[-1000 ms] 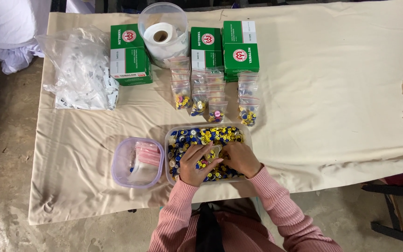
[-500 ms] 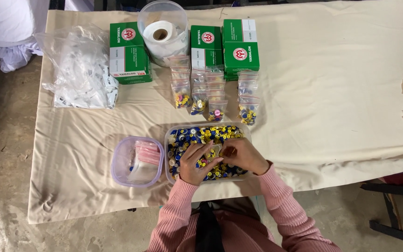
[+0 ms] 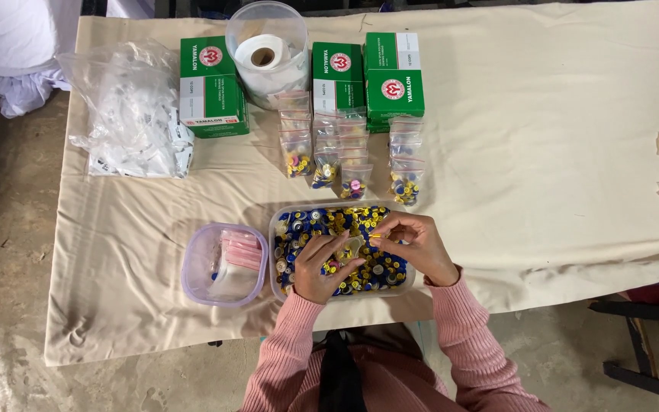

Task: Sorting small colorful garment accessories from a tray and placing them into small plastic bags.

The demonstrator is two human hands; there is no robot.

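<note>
Caps [image 3: 306,229], small round ones in blue and yellow, fill the clear tray [image 3: 274,259] that sits at the near edge of the counter [image 3: 543,191], right in front of the person. Both hands work over this tray. The left hand [image 3: 320,265] rests on the heap with its fingers curled around a small clear bag [image 3: 351,249]; the right hand [image 3: 415,243] hovers just beside it, its fingers pinched together on what looks like a yellow cap at the bag's mouth, though the piece is too small to be sure of.

Just left of the tray stands a purple-tinted tub [image 3: 192,275] holding a stack of flat empty bags [image 3: 239,250] with pink strips.

Farther off, in the middle of the counter, rows of little bags lie side by side; the nearest of them already hold caps [image 3: 405,185], while those behind look empty. Judging from this, a handful of bags are done, and the tray is still heaped high, so most of the bagging appears to be left.

At the far edge stand green boxes [image 3: 211,88], a clear tub with a paper roll [image 3: 267,53] between them, and to the far left a loose pile of clear packets [image 3: 127,114].
</note>
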